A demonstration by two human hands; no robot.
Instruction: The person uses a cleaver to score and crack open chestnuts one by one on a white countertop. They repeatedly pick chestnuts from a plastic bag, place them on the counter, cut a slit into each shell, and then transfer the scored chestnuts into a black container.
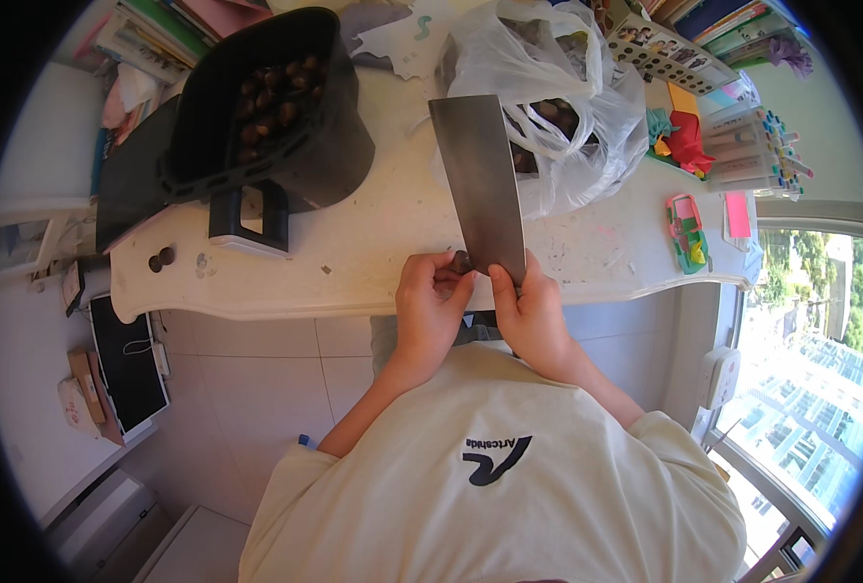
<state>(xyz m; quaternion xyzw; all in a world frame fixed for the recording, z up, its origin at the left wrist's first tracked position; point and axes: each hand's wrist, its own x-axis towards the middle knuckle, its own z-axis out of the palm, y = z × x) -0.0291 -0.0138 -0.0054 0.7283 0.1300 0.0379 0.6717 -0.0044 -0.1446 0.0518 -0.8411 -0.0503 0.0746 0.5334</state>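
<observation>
My left hand [435,299] pinches a dark brown chestnut [461,261] between thumb and fingers, just over the table's front edge. Beside it, my right hand [530,306] grips a broad cleaver [479,182] low on the blade, which points up and away from me. The blade's lower corner is close to the chestnut; whether they touch I cannot tell. The cleaver's handle is mostly hidden by my right hand. At the back left, a black air fryer basket [362,153] holds several chestnuts [275,98]. A translucent plastic bag [599,175] behind the blade contains more chestnuts [555,113].
Two loose chestnuts [162,259] lie at the left of the white table [373,248], near the basket's handle [249,226]. Along the right stand a clear marker holder [745,153], folded coloured paper [689,142] and a small pink-and-green toy [686,233]. Books [147,44] line the back left.
</observation>
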